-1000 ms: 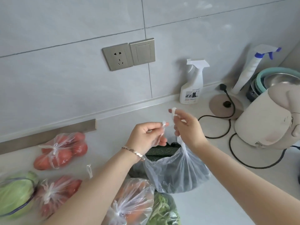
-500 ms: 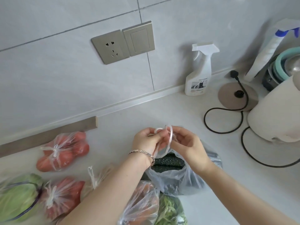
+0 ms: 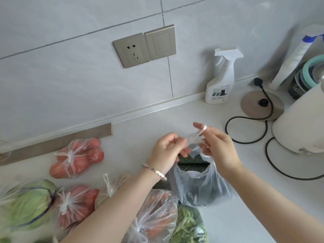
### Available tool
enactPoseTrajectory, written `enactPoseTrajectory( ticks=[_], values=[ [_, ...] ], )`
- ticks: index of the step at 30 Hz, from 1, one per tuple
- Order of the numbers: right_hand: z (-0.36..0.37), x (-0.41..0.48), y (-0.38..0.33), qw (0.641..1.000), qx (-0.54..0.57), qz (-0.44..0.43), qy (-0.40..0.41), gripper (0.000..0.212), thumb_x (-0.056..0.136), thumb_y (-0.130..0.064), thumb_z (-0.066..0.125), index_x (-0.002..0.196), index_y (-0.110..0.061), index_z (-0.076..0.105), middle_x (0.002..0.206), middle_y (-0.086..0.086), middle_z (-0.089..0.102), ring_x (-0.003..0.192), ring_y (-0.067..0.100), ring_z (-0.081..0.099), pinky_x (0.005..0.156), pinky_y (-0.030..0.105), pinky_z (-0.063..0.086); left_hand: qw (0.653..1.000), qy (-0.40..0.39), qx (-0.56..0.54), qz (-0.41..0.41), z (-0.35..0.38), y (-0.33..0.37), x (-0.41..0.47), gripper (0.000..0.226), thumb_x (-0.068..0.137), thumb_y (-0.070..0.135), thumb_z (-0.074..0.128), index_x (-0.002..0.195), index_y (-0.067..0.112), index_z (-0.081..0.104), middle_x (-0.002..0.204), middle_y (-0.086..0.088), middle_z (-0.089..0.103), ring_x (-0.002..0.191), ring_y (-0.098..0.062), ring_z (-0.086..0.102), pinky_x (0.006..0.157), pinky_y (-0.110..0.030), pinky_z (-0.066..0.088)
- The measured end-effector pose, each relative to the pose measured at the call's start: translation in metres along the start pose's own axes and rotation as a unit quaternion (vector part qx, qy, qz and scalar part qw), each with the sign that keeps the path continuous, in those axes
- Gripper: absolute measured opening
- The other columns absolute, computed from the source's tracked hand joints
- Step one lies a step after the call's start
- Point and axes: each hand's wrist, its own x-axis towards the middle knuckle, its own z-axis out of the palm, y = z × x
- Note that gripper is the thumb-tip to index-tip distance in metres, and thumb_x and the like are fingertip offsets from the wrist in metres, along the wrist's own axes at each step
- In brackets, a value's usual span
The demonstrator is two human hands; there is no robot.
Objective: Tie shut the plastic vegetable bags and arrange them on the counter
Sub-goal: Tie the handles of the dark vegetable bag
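Grey wall tiles rise behind a white counter (image 3: 228, 216), and near its front middle stands the open bag (image 3: 201, 183) we are tying. It is thin, clear plastic with a bluish cast. Its mouth gapes, and something dark green and speckled shows inside. We take it for cucumbers, though the film and the blur leave that uncertain. Its two handles (image 3: 196, 139) are drawn up above the mouth, not knotted.

We count seven bags in all. Left of the open one lie a far tomato bag (image 3: 77, 156) and a near tomato bag (image 3: 73, 206). A cabbage bag (image 3: 26, 204) sits at the left edge. A small pale bag (image 3: 112, 185) lies between the tomatoes and our arm, and we cannot make out its contents. In front are a carrot bag (image 3: 157, 216) and, just beside it, a bag of greens (image 3: 189, 227). Four of these show a tied knot.

Two spray bottles stand by the wall, a white bottle (image 3: 222, 79) and a blue-capped bottle (image 3: 296, 55). One white kettle (image 3: 301, 127) stands beside them.

Our left hand (image 3: 166, 151), with a bracelet (image 3: 154, 171) on its wrist, pinches one handle between the thumb and curled fingers (image 3: 175, 137). Our right hand (image 3: 219, 151) has the other handle looped over its raised forefinger (image 3: 198, 125), and its remaining fingers are curled in close. Both hands hover just above the bag's mouth, near each other.
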Motion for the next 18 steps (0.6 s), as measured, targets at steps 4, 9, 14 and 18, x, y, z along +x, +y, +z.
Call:
enactPoseTrajectory(
  ticks=[4, 9, 14, 18],
  values=[
    [0.006, 0.019, 0.003, 0.983, -0.017, 0.176, 0.043, 0.022, 0.086, 0.004, 0.041, 0.087, -0.003, 0.062, 0.058, 0.003, 0.043, 0.033, 0.007, 0.032, 0.032, 0.016, 0.021, 0.958, 0.004, 0.198, 0.207, -0.003, -0.016, -0.01, 0.021, 0.086, 0.032, 0.053, 0.077, 0.013, 0.057, 0.063, 0.013, 0.05, 0.058, -0.006, 0.049, 0.058, -0.013, 0.041],
    [0.006, 0.015, 0.006, 0.947, -0.234, 0.16, -0.148, 0.02, 0.087, -0.013, 0.049, 0.092, -0.001, 0.064, 0.046, -0.004, 0.042, 0.038, 0.007, 0.033, 0.04, 0.018, 0.025, 0.943, 0.095, 0.221, 0.231, -0.008, -0.023, -0.002, 0.018, 0.078, 0.01, 0.066, 0.07, 0.003, 0.052, 0.061, 0.014, 0.037, 0.055, -0.002, 0.042, 0.054, -0.006, 0.033],
    [-0.005, -0.002, 0.009, 0.893, -0.342, 0.034, -0.291, 0.022, 0.088, -0.004, 0.047, 0.09, -0.005, 0.07, 0.075, 0.01, 0.047, 0.06, 0.02, 0.038, 0.054, 0.023, 0.03, 0.991, 0.049, 0.089, 0.085, -0.004, -0.016, 0.009, 0.032, 0.081, 0.013, 0.065, 0.062, 0.02, 0.041, 0.066, -0.002, 0.059, 0.06, -0.005, 0.057, 0.058, -0.014, 0.042],
    [-0.017, 0.003, 0.019, 0.943, -0.278, -0.011, -0.181, 0.035, 0.078, 0.005, 0.06, 0.063, -0.025, 0.071, 0.054, -0.009, 0.061, 0.054, 0.011, 0.045, 0.056, 0.023, 0.037, 0.998, 0.038, 0.057, 0.002, 0.001, -0.014, 0.017, 0.037, 0.083, 0.018, 0.063, 0.061, 0.019, 0.033, 0.058, 0.002, 0.044, 0.046, -0.008, 0.037, 0.052, -0.022, 0.034]
  ],
)
